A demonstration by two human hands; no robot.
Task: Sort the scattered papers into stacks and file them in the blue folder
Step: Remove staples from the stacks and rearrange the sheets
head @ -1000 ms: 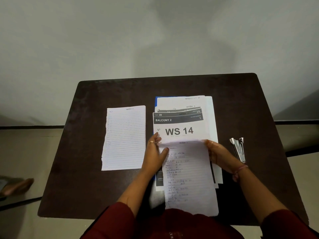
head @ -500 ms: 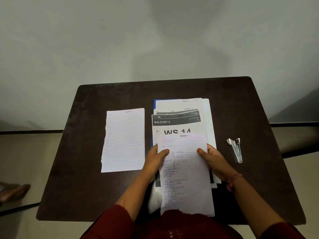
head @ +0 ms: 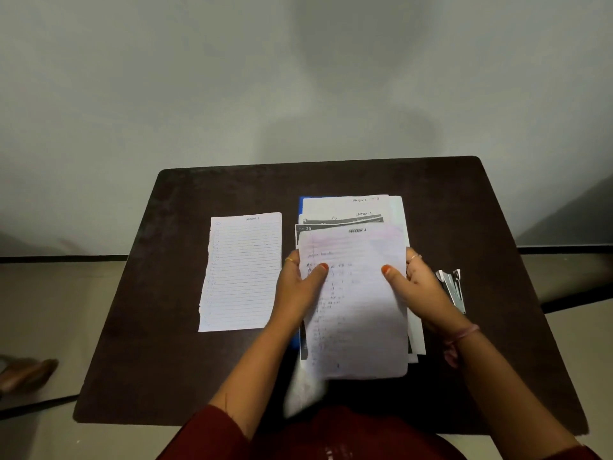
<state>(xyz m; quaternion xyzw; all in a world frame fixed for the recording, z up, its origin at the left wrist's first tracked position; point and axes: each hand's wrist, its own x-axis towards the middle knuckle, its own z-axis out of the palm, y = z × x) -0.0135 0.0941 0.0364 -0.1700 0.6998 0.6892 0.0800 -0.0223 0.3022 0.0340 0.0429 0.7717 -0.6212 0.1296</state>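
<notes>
A handwritten sheet point(head: 355, 303) is pinched at its side edges by the left hand point(head: 300, 287) and the right hand point(head: 418, 287), thumbs on top, above the pile of papers point(head: 345, 210) lying on the blue folder point(head: 301, 207). It is best lowered flat and squared to the pile's top edge before release. Farther left, a lined sheet point(head: 242, 272) lies apart on the tabletop point(head: 232, 184).

From my remote seat this reads as a plain study or office corner: a small dark table point(head: 185, 293) pushed against a bare grey wall point(head: 199, 78), handwritten lined sheets point(head: 242, 273) and printed papers point(head: 345, 210) on it, and a metal stapler point(head: 452, 288) at its right side.
</notes>
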